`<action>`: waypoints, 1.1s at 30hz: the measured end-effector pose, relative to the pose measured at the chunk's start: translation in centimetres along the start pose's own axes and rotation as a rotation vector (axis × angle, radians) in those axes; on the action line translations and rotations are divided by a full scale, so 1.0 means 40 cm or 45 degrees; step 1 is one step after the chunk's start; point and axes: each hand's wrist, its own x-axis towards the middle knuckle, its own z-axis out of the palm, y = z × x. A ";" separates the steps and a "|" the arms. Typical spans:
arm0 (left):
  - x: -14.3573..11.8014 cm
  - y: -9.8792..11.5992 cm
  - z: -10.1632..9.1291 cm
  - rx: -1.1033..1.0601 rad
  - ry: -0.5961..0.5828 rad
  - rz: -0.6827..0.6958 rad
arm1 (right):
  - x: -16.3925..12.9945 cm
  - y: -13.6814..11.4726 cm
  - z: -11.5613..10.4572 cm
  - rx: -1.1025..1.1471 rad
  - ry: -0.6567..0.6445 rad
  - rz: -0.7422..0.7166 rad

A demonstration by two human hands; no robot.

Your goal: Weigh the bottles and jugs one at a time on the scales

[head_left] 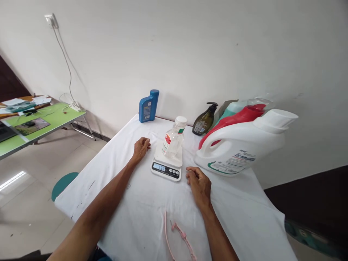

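Observation:
A clear plastic bottle [176,139] with a white cap and a red-and-green label stands on the white digital kitchen scale [166,170], leaning slightly in view. The scale's lit display seems to read 557. My left hand [141,148] rests on the cloth just left of the scale, its fingers curled in and nothing visible in them. On the scale's right lies my right hand [199,183], loosely bent, with the index finger and thumb apart and no object between them. Neither hand touches the bottle.
A blue bottle [148,107] stands at the back edge of the white-covered table [152,206]. To the right are a dark pump bottle [205,119], a red bottle [231,123] and a large white detergent jug [244,145]. Pink straps [184,235] lie in front.

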 end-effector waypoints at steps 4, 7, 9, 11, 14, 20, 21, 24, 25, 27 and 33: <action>-0.006 0.002 -0.001 0.023 0.004 0.005 | -0.005 0.001 0.000 0.017 0.007 -0.003; -0.009 0.007 0.003 0.039 0.001 0.015 | -0.004 0.002 0.000 0.033 -0.003 -0.002; -0.010 0.011 0.005 0.049 -0.004 0.017 | 0.000 0.002 -0.001 0.029 -0.011 0.007; -0.011 0.014 0.007 0.062 -0.012 0.013 | 0.004 0.004 0.000 0.011 -0.013 0.010; -0.012 0.020 0.008 0.093 -0.020 0.001 | 0.011 0.008 0.000 -0.021 -0.010 0.002; -0.009 0.025 0.013 0.146 -0.040 -0.015 | 0.019 0.020 -0.001 -0.035 -0.034 0.024; -0.007 0.024 0.015 0.148 -0.036 -0.017 | 0.020 0.022 -0.001 -0.032 -0.039 0.023; -0.004 0.023 0.016 0.140 -0.024 -0.010 | 0.024 0.028 0.003 -0.009 -0.038 0.004; -0.004 0.027 0.016 0.128 -0.018 -0.010 | 0.025 0.030 0.004 -0.004 -0.033 -0.004; -0.007 0.045 0.012 0.086 0.004 -0.017 | 0.027 0.033 0.006 -0.002 -0.025 -0.022; -0.035 0.172 0.009 -0.026 -0.101 0.215 | 0.023 0.028 -0.002 -0.047 -0.043 -0.013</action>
